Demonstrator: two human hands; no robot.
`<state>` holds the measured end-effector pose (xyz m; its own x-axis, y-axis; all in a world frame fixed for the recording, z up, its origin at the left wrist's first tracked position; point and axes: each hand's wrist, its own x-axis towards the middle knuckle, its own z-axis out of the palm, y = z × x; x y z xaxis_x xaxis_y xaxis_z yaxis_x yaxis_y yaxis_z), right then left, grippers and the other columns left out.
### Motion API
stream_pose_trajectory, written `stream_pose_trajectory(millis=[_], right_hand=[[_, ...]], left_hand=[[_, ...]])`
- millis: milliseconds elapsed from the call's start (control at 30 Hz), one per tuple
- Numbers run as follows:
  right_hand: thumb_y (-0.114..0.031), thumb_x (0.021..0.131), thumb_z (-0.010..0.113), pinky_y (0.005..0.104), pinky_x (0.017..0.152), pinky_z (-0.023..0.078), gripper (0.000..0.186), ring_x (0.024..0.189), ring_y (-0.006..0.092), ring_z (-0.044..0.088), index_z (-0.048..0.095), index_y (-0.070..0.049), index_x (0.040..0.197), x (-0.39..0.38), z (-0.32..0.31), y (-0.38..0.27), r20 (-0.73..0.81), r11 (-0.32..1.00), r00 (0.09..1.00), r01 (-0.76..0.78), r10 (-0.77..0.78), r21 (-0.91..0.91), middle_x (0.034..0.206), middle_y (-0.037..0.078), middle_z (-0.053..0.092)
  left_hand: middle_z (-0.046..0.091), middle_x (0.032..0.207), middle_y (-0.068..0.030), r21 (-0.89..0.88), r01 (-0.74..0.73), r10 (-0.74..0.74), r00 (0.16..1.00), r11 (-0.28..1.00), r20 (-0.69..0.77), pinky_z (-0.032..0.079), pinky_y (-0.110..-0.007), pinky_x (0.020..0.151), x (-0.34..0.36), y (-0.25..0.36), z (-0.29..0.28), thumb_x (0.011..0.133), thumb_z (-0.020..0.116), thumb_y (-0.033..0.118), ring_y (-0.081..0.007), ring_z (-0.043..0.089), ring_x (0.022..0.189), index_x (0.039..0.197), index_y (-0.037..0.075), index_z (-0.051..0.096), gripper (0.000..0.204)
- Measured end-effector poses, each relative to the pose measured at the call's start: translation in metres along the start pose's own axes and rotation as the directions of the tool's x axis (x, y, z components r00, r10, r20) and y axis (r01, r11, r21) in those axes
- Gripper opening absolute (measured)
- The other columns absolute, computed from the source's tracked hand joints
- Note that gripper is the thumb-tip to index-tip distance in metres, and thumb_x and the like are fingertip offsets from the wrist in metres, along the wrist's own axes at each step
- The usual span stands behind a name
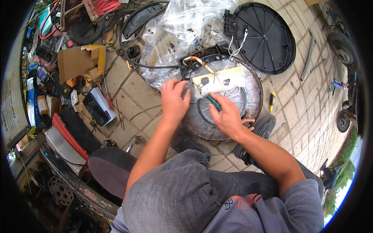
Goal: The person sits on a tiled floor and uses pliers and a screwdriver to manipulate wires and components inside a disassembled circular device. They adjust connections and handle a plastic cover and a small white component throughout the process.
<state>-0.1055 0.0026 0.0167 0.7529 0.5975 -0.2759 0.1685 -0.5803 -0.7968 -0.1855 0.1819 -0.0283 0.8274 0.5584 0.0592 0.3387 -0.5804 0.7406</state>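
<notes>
My right hand [228, 117] is closed round a green-handled tool [214, 102]; its tip is too small to make out. The tip end meets the lower edge of a whitish pad [237, 74] with dark spots. My left hand [175, 101] has its fingers curled at a small greyish thing [189, 91], mostly hidden, beside the pad's left end. Beneath both hands lies a round, grimy metal housing [254, 95]. An orange-and-white sleeved cable [200, 61] arches over its upper side. Thin white wires [237, 50] run from there toward a black ribbed round cover [265, 39].
Clear plastic sheeting [163, 42] with dark crumbs spreads behind the housing. A yellow-and-black screwdriver [272, 101] lies on the paving right of it. To the left are an open cardboard box [75, 64], a red-handled screwdriver [108, 101] and piled parts. Wheels [342, 48] stand far right.
</notes>
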Motion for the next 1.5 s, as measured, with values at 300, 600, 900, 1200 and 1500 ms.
stream_pose_trajectory(millis=[300, 600, 900, 1200, 1500], right_hand=[[-0.015, 0.087, 0.068, 0.0442, 0.075, 0.055, 0.033, 0.089, 0.0383, 0.068, 0.066, -0.007, 0.119, 0.009, -0.018, 0.000, -0.111, 0.993, 0.992, 0.041, -0.054, -0.112, 0.104, 0.017, 0.070], [-0.014, 0.086, 0.070, 0.0427, 0.072, 0.056, 0.033, 0.084, 0.0370, 0.069, 0.067, -0.009, 0.119, 0.000, -0.005, -0.005, -0.031, 0.989, 0.990, 0.134, -0.136, -0.057, 0.102, 0.016, 0.070], [-0.014, 0.087, 0.069, 0.0417, 0.078, 0.056, 0.033, 0.089, 0.0377, 0.069, 0.067, -0.006, 0.119, 0.003, 0.001, -0.004, -0.095, 0.998, 0.994, 0.055, -0.056, -0.009, 0.103, 0.017, 0.070], [-0.010, 0.086, 0.070, 0.0376, 0.083, 0.056, 0.032, 0.095, 0.0355, 0.070, 0.068, -0.004, 0.117, 0.006, -0.005, -0.003, -0.142, 0.997, 0.989, 0.058, -0.049, 0.060, 0.105, 0.019, 0.071], [-0.016, 0.085, 0.071, 0.0447, 0.062, 0.053, 0.036, 0.071, 0.0344, 0.065, 0.065, -0.013, 0.121, -0.004, 0.008, -0.003, 0.001, 0.973, 0.982, 0.189, -0.191, -0.130, 0.085, 0.011, 0.064]], left_hand=[[0.058, 0.095, -0.0060, 0.150, -0.178, 0.165, 0.982, 0.973, 0.094, 0.043, -0.042, 0.079, 0.015, 0.000, 0.008, 0.076, 0.077, 0.010, -0.0293, 0.054, 0.091, 0.099, 0.009, 0.073, 0.024], [0.061, 0.096, -0.0118, -0.081, 0.174, -0.183, 0.976, 0.981, -0.121, 0.047, -0.041, 0.083, 0.019, -0.018, -0.013, 0.089, 0.068, 0.007, -0.0303, 0.059, 0.091, 0.100, 0.001, 0.068, 0.012], [0.059, 0.095, -0.0095, 0.011, -0.050, 0.049, 0.997, 0.999, 0.068, 0.046, -0.039, 0.083, 0.014, 0.001, -0.008, 0.079, 0.075, 0.004, -0.0302, 0.056, 0.093, 0.100, 0.005, 0.073, 0.022], [0.059, 0.093, -0.0082, 0.160, -0.199, 0.181, 0.976, 0.967, 0.120, 0.046, -0.040, 0.079, 0.015, 0.004, 0.003, 0.080, 0.073, 0.005, -0.0301, 0.057, 0.088, 0.097, 0.007, 0.071, 0.017], [0.070, 0.099, -0.0129, -0.213, 0.372, -0.375, 0.927, 0.903, 0.028, 0.052, -0.031, 0.076, 0.016, -0.027, -0.021, 0.090, 0.064, 0.004, -0.0202, 0.066, 0.083, 0.114, -0.002, 0.071, 0.025]])
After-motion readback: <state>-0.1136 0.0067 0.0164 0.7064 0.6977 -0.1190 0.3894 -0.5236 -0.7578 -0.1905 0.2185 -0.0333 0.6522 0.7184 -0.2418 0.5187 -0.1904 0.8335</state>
